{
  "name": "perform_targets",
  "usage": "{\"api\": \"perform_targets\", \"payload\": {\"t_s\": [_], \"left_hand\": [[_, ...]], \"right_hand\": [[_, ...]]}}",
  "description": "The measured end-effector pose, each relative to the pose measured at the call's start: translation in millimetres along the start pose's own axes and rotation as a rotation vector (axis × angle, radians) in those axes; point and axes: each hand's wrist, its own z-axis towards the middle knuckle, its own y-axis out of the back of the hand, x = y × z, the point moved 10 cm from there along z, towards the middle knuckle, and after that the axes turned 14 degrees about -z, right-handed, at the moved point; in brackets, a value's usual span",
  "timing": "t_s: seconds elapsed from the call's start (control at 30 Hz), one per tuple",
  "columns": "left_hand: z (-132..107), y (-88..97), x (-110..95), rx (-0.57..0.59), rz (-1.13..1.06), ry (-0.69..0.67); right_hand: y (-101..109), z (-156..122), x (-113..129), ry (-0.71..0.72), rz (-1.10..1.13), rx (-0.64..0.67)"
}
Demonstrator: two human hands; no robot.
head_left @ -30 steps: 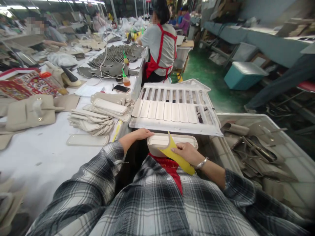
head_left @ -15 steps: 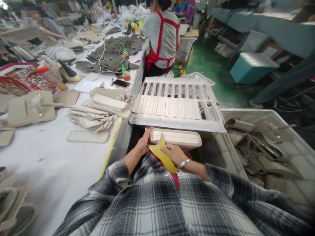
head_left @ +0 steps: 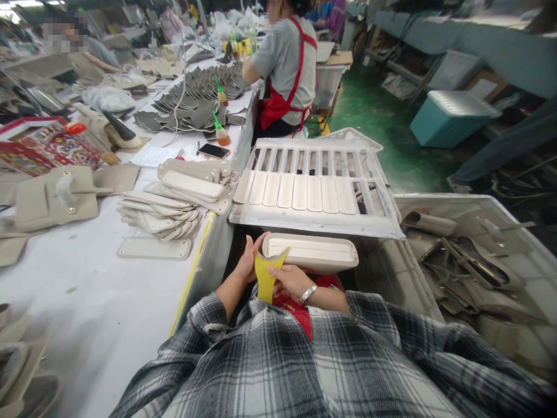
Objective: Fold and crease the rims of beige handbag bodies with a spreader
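Observation:
My left hand (head_left: pixel 248 262) is wrapped around the left end of a beige bag body (head_left: pixel 324 262), its long rounded base facing up with a pale panel on it. In my right hand (head_left: pixel 293 281) is a yellow scraper (head_left: pixel 265 276), a flat piece with a curved, notched end, pinched between thumb and fingers. The scraper stands upright by the left end of the bag body, close to my left fingers. Whether its edge touches the bag cannot be told. The lower part of the bag body is hidden.
Ahead is a white slatted crate (head_left: pixel 317 220) bearing a row of beige strips. Left, the table (head_left: pixel 108 325) holds a pile of riveted beige panels (head_left: pixel 159 212), a phone (head_left: pixel 213 151) and glue bottles (head_left: pixel 221 136). A bin (head_left: pixel 461 200) of bags stands right; a seated co-worker is beyond.
My right hand has moved left, and the yellow scraper has turned from slanting to nearly upright, nearer my left hand. The bag body sits slightly lower. The co-worker has turned, showing a bent arm.

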Motion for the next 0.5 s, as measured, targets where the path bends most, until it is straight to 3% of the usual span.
{"api": "perform_targets", "payload": {"t_s": [0.2, 0.5], "left_hand": [[9, 3.8, -2, -0.035, 0.084, -0.035], [18, -4.5, -8, -0.08, 0.288, -0.09]], "right_hand": [[-5, 0, 7, -0.057, 0.099, 0.073], [5, 6, 5, -0.105, 0.179, 0.095]]}}
